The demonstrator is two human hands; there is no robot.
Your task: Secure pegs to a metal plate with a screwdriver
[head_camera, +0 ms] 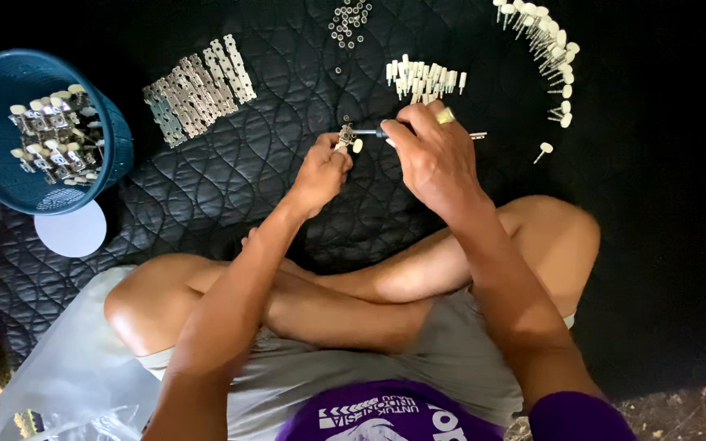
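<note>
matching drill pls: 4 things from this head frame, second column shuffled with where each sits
1. metal plates
2. blue basket
3. small metal rings
4. white disc

a. top centre of the black quilt
b. just below the basket
c. far left, holding assembled parts
d. spread in a row between basket and rings

Pairs: 1-d, 2-c, 3-a, 4-b

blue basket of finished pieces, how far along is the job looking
Done: the blue basket holds a pile of assembled metal pieces with white knobs. In hand: the left hand pinches one small assembly while the right hand drives a tool into it. Left: loose metal plates, white-knobbed pegs, more pegs and small rings on the quilted mat.
</note>
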